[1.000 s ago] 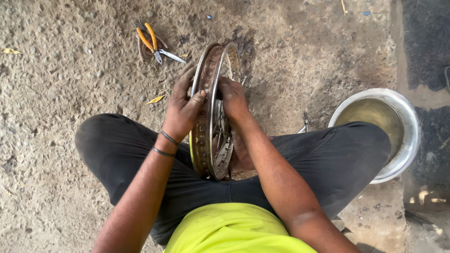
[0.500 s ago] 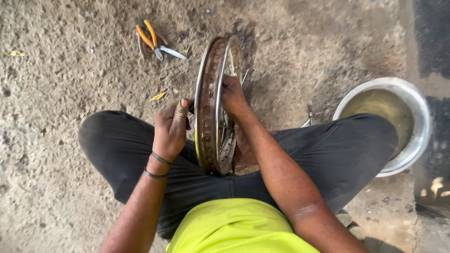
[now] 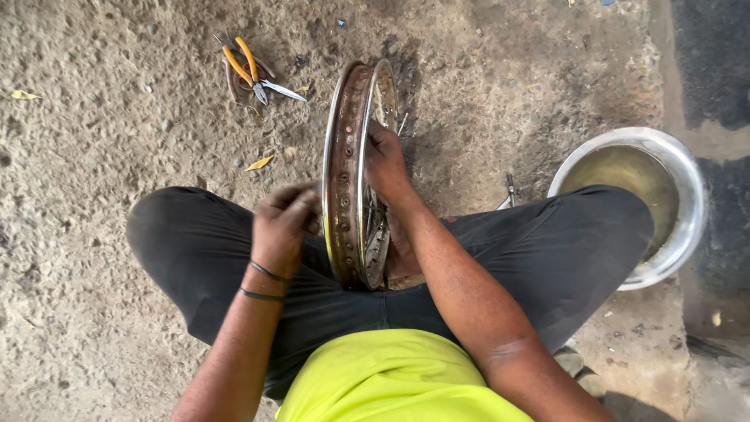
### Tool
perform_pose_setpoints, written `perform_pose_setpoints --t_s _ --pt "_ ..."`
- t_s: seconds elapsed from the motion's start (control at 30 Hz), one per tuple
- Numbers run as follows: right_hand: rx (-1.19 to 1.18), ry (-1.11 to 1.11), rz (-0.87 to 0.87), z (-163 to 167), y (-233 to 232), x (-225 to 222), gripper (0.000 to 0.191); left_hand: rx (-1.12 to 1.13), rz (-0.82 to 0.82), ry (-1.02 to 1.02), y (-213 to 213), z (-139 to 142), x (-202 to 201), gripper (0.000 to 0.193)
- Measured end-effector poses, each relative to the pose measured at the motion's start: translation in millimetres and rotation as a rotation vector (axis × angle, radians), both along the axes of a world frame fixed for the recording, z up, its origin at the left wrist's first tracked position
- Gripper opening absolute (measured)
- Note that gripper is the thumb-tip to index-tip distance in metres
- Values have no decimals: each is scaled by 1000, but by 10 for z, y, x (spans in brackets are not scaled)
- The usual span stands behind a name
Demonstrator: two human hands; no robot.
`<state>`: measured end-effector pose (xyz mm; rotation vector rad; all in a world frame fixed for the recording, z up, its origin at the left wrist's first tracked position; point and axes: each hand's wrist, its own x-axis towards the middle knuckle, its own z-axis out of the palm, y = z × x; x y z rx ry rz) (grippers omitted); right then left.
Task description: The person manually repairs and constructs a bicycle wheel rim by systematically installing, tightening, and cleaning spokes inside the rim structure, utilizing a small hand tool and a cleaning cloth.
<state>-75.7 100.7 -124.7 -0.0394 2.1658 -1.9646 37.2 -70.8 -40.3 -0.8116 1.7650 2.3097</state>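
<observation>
Gritty concrete floor (image 3: 101, 156) w/ pliers (image 3: 248, 69), steel bowl (image 3: 687, 180).

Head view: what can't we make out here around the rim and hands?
- Left hand: blurred; grip unclear.
- Right hand: fingertips hidden behind the rim; what they touch is unclear.
- Rim: bottom hidden between the legs.
- Bowl: near side covered by the knee; contents unclear.
- Pliers: too small to count the tools.

A single head-worn view is given, aimed steeply down and close over the lap; the wheel rim (image 3: 355, 176) is seen centrally, pliers (image 3: 251, 69) at 11 o'clock, steel bowl (image 3: 687, 187) at 3 o'clock.
</observation>
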Motion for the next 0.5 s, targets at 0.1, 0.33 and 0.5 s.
perform_pose_setpoints --t_s 0.1,0.33,0.5 --pt "83 205 -252 220 35 64 18 -211 194 106 -110 150 -74 20" --pt "-127 560 -237 1159 -14 471 27 -702 -146 803 329 758 -356 15" --pt "-31 347 -297 1483 339 333 28 -1186 -7 950 505 749 -504 20"
